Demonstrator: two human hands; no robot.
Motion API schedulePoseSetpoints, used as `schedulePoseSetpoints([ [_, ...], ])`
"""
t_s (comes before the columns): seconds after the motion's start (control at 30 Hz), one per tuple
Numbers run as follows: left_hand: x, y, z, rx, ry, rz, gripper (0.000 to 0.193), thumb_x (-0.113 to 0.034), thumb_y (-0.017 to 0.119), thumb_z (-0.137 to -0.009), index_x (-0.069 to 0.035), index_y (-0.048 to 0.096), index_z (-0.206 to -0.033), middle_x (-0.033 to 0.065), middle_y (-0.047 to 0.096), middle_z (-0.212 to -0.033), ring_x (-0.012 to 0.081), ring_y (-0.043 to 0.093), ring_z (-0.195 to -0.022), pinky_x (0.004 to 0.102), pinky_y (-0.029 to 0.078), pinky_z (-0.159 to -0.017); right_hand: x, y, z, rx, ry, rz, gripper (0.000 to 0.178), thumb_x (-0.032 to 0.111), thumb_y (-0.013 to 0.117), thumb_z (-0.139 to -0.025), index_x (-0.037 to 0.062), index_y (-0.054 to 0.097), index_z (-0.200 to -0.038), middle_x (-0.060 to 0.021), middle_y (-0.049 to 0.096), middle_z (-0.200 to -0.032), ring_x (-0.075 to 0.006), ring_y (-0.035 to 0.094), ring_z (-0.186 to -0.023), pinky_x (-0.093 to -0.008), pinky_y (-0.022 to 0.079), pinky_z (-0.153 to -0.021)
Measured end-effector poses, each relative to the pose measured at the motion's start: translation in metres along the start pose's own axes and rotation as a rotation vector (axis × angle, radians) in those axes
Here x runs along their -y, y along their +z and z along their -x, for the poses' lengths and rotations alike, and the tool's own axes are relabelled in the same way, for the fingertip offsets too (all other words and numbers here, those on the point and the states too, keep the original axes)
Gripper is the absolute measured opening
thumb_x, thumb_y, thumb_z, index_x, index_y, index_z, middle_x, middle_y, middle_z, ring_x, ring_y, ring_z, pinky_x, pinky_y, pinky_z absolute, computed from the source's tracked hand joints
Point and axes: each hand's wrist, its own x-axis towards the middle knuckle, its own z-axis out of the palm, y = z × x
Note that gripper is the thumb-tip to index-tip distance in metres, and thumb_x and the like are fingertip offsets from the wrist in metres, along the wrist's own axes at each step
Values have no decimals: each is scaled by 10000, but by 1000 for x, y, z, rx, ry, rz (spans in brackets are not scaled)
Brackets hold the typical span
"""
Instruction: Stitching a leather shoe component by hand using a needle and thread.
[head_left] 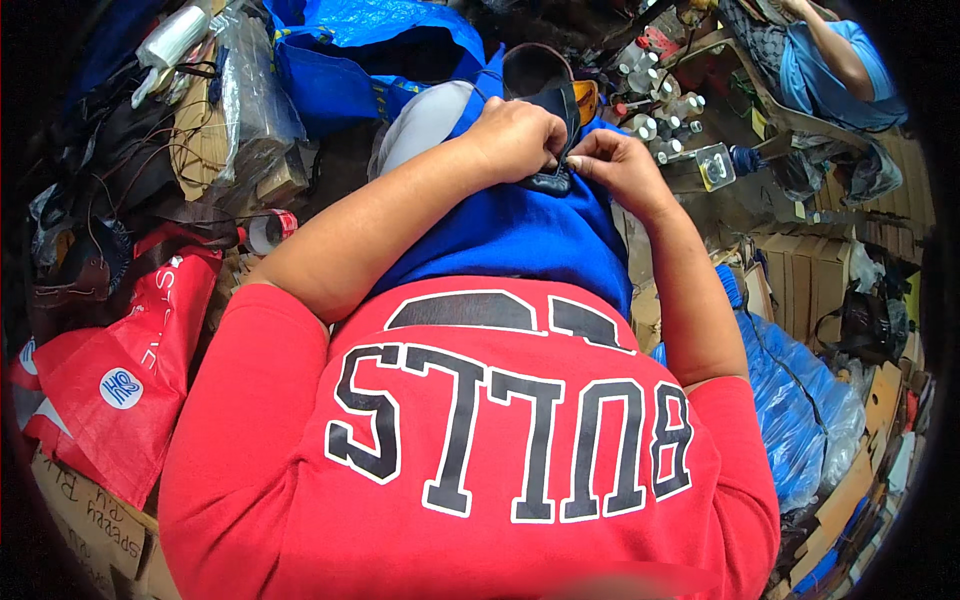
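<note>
A dark leather shoe (548,184) rests on the blue cloth (500,235) over my lap, partly covered by my hands. My left hand (515,135) bends over it from the left, fingers closed on its upper edge. From the right, my right hand (622,168) pinches thumb and forefinger together right beside the left fingertips, at the shoe's edge. Whatever is in that pinch is too small to make out. Beyond the hands, a dark round opening with a brown rim (538,50) and an orange-yellow piece (586,100) show.
A blue bag (380,50) lies open ahead. Several small bottles (655,95) stand at the far right, near another person in a light blue top (840,75). Left are a red bag (125,375) and plastic-wrapped items (250,90). Blue plastic (790,410) and cardboard (800,280) crowd the right.
</note>
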Motion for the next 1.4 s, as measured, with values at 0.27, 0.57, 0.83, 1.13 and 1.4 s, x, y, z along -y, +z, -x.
schedulePoseSetpoints([
  [0.27,5,-14,24,-158,187,-304,30,-153,620,-760,-123,616,-758,15,644,-805,256,555,-874,412,391,-786,-11,-18,13,-47,-3,-177,122,145,682,-824,53,601,-822,43,580,-779,-51,503,-753,-204,398,-716],
  [0.57,-2,-4,8,26,83,-27,111,-122,543,-832,-40,591,-889,197,628,-829,372,611,-812,429,473,-697,-18,-22,42,-124,-46,-20,151,166,704,-786,26,655,-818,-8,539,-875,-101,506,-856,-242,398,-772],
  [0.83,-10,-5,9,67,146,-124,126,-134,530,-836,-60,582,-924,194,627,-806,383,609,-796,449,474,-689,-21,-46,-2,-403,-153,632,135,170,683,-773,87,658,-876,-94,568,-989,-252,564,-946,-348,460,-800],
  [1.13,4,-3,10,37,143,-132,118,-149,533,-833,-69,570,-910,185,624,-797,381,607,-787,450,474,-679,41,-8,18,-87,-457,1210,107,195,589,-821,127,578,-902,-53,618,-862,-240,578,-881,-390,379,-854],
  [1.4,12,-21,30,44,279,-280,140,-127,508,-820,-95,567,-943,173,627,-796,359,618,-788,461,477,-683,28,-11,14,15,-446,1121,97,105,524,-801,137,542,-891,-45,622,-792,-254,580,-860,-400,391,-831],
])
